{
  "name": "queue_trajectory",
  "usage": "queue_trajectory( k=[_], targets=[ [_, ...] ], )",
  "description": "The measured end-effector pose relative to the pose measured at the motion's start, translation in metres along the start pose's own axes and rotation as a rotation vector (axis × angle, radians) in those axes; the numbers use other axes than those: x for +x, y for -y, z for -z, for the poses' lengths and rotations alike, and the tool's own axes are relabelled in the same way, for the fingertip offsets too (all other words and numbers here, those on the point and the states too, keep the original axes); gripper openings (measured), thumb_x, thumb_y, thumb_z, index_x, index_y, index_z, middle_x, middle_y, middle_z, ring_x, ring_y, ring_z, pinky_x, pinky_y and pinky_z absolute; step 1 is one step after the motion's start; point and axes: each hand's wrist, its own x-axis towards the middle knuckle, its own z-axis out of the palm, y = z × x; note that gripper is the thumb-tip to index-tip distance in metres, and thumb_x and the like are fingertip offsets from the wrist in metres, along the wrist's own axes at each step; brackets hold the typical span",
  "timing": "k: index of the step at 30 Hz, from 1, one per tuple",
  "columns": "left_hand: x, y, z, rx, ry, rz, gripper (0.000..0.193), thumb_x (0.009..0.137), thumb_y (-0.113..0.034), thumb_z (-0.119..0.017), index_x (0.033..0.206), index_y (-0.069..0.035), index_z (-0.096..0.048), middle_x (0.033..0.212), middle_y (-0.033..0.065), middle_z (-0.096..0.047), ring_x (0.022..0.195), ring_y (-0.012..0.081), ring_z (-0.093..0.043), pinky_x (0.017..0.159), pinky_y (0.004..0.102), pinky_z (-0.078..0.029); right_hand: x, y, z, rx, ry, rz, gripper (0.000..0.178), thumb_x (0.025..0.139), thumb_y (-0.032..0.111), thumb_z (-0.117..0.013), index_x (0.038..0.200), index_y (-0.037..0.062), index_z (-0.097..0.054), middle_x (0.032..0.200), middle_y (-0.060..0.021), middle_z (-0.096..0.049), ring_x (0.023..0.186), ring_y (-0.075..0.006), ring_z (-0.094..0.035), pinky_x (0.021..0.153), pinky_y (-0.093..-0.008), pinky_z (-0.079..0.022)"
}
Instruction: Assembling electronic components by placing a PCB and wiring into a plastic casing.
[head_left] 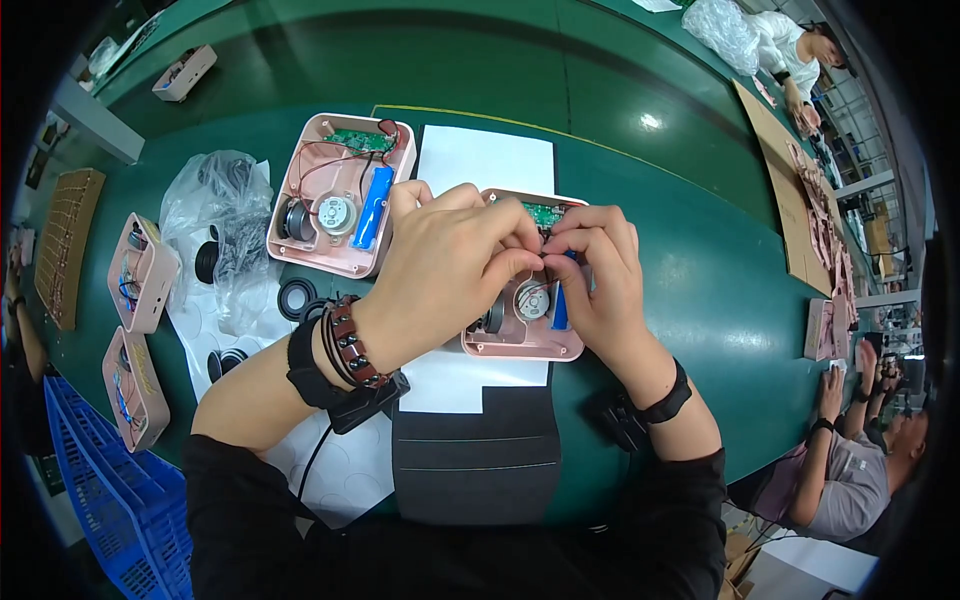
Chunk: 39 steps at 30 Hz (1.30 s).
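Observation:
My left hand [445, 255] and my right hand [606, 280] meet above a pink plastic housing [520, 347]. Thumb and fingers of both are pinched together on thin dark red wires [544, 255]; the wire ends are hidden by the fingertips. Inside this housing are a green circuit board [545, 214], a round silver motor-like part [532, 299] and a blue cylindrical battery [560, 308], partly covered by my right hand. Left of it, behind my left hand, lies a second pink housing [275, 235] with the same kind of board, wires, silver part and blue battery.
White paper [490, 155] and a dark grey sheet [475, 450] lie on the green table [690, 270]. Leftward are a clear plastic bag [225, 220], black rings [296, 298], more pink housings [140, 275] and a blue crate [120, 510]. Other people work at right near cardboard [770, 180].

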Motion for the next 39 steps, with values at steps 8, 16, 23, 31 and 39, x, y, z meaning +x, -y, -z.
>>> queue_trajectory(
  k=[8,16,23,31,39],
  targets=[
    [0.0,0.002,-0.005,0.062,-0.008,-0.054,0.008,0.085,-0.022,-0.066,0.082,-0.014,-0.064,0.075,-0.0042,-0.064,0.079,0.0159,-0.055,0.079,0.0401,-0.025,0.002,-0.003,0.002,0.055,0.088,0.046,0.021,0.074,-0.003,-0.07,0.088,0.0053,-0.057,0.1,-0.009,-0.058,0.095,-0.0256,-0.056,0.086,-0.0346,-0.038],
    [0.001,0.003,-0.004,0.012,-0.005,0.032,0.008,0.085,-0.019,-0.064,0.079,-0.013,-0.065,0.075,-0.0035,-0.064,0.078,0.017,-0.054,0.078,0.0395,-0.025,0.001,0.003,-0.002,-0.035,0.032,-0.017,0.026,0.071,0.002,-0.075,0.092,0.0083,-0.061,0.093,-0.003,-0.063,0.094,-0.0206,-0.059,0.089,-0.0348,-0.035],
    [0.001,0.009,-0.005,-0.03,0.002,0.004,0.009,0.084,-0.019,-0.065,0.078,-0.013,-0.066,0.074,-0.0032,-0.066,0.077,0.0169,-0.054,0.078,0.0394,-0.025,0.003,0.006,-0.001,-0.127,-0.015,-0.001,0.021,0.072,0.004,-0.074,0.088,0.0094,-0.063,0.089,-0.0003,-0.065,0.085,-0.0179,-0.061,0.09,-0.0371,-0.033],
    [0.003,0.002,0.001,0.107,-0.047,-0.08,0.007,0.08,-0.019,-0.069,0.078,-0.013,-0.065,0.075,-0.0048,-0.061,0.077,0.0158,-0.052,0.078,0.0381,-0.025,0.001,0.006,0.003,-0.186,0.046,0.034,0.012,0.074,0.005,-0.071,0.081,0.0101,-0.062,0.086,0.0015,-0.064,0.081,-0.0158,-0.061,0.093,-0.0399,-0.031],
    [0.001,-0.001,0.006,0.225,-0.04,-0.181,0.006,0.079,-0.014,-0.068,0.078,-0.014,-0.062,0.076,-0.0046,-0.059,0.076,0.0172,-0.051,0.078,0.0379,-0.024,0.003,0.013,0.003,-0.305,0.087,0.056,0.012,0.075,0.005,-0.07,0.083,0.0095,-0.061,0.083,0.0003,-0.062,0.077,-0.0173,-0.06,0.087,-0.0392,-0.033]
  ],
)
